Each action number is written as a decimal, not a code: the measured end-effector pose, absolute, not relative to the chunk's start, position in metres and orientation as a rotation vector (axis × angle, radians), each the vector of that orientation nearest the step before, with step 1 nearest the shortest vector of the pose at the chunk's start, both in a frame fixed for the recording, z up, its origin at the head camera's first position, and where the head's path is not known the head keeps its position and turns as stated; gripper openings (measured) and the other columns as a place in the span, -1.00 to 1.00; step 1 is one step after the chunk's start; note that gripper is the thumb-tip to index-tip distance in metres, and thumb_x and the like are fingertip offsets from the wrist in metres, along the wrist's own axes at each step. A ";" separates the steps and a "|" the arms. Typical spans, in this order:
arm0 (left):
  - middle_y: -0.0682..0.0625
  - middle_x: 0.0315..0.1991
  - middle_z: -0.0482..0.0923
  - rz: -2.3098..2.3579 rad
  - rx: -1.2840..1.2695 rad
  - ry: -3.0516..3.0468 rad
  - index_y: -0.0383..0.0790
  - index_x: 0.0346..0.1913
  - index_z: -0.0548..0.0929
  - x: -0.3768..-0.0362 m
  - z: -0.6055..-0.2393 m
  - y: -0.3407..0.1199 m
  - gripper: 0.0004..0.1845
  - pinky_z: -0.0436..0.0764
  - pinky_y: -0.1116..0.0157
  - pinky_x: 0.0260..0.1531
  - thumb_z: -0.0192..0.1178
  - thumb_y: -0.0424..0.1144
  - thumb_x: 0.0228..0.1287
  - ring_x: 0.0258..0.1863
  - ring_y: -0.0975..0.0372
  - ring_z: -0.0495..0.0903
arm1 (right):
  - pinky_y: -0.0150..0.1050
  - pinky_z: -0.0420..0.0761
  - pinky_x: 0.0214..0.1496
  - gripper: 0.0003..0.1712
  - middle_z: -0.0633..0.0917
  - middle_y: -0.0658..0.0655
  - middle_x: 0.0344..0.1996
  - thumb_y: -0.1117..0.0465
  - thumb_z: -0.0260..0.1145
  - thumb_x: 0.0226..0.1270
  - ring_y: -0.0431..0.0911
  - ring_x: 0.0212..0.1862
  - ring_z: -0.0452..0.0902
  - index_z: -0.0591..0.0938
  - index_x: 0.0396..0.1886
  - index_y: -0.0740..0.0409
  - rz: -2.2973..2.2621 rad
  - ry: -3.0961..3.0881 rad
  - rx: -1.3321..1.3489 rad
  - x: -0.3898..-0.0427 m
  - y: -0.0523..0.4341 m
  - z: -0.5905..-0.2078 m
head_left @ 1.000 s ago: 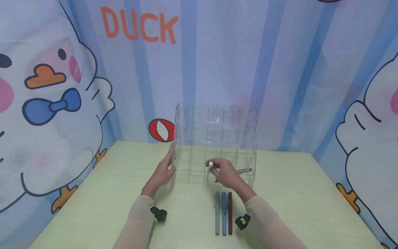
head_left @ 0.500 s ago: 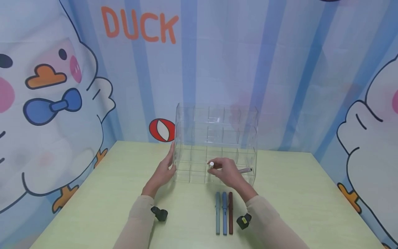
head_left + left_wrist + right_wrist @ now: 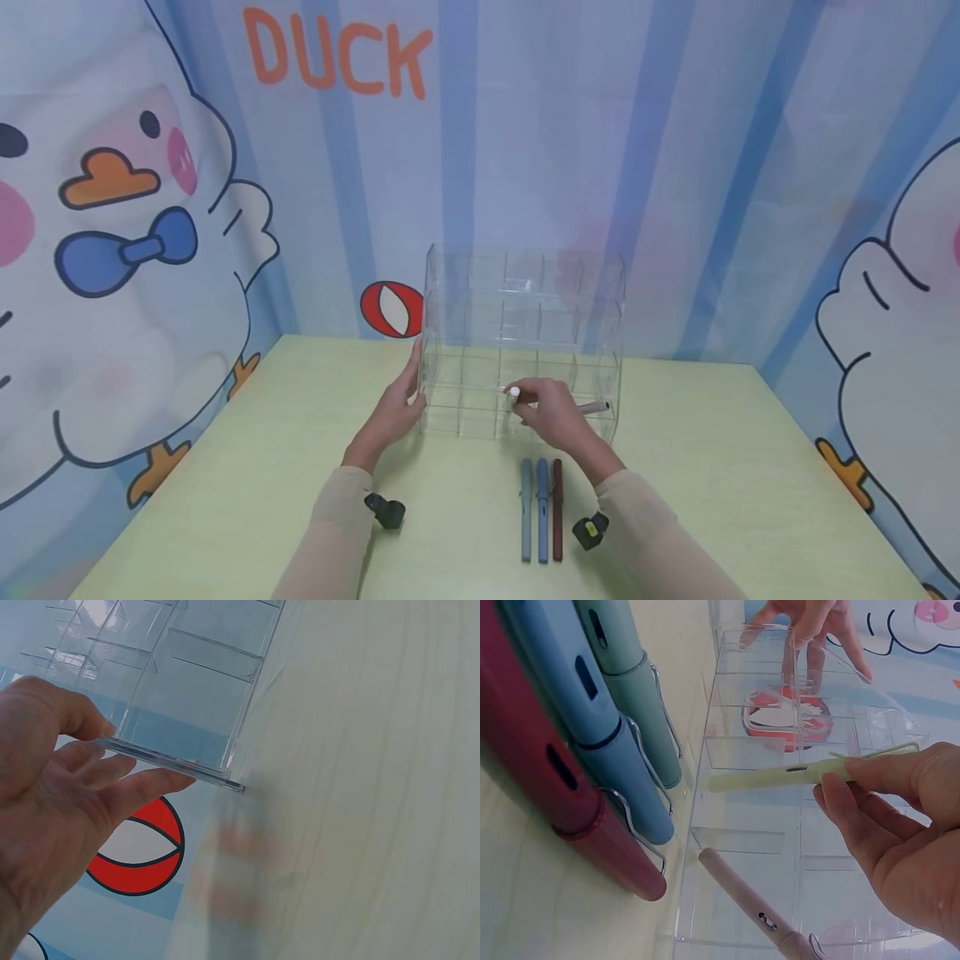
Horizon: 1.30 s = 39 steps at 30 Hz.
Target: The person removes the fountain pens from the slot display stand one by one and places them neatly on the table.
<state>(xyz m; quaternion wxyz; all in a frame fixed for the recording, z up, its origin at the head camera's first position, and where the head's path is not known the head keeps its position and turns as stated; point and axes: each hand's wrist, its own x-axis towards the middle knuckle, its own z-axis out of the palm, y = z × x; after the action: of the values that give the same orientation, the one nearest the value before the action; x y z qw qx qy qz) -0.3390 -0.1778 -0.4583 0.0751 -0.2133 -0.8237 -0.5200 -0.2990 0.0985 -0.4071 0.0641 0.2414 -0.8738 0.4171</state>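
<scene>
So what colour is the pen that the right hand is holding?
Pale green. The pen in the right hand shows best in the right wrist view.

Both arms reach forward, side by side. The left hand [image 3: 395,408] stands open, fingers straight. The right hand [image 3: 553,412] has its fingers curled, pinching.

The right hand [image 3: 553,413] has edged the pale green pen [image 3: 512,393] slightly further back and right into the organizer's [image 3: 525,333] front row.
</scene>
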 end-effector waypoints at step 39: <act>0.06 0.62 -0.31 -1.561 -0.684 -2.464 0.15 0.62 -0.31 -0.336 -0.457 -0.180 -0.02 0.14 -0.01 0.44 -0.08 -0.60 0.39 0.55 0.03 -0.07 | -0.16 0.73 -0.09 -0.76 0.74 0.21 -0.15 0.41 0.39 0.28 0.10 -0.09 0.73 0.70 -0.05 0.30 1.312 -2.285 0.589 -0.284 0.116 -0.390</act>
<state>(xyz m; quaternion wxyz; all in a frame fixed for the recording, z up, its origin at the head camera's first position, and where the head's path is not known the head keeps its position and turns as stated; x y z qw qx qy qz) -0.3363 -0.1800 -0.4573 0.0730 -0.2276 -0.8203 -0.5196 -0.2839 0.1158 -0.3895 0.2191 0.2129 -0.8257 0.4741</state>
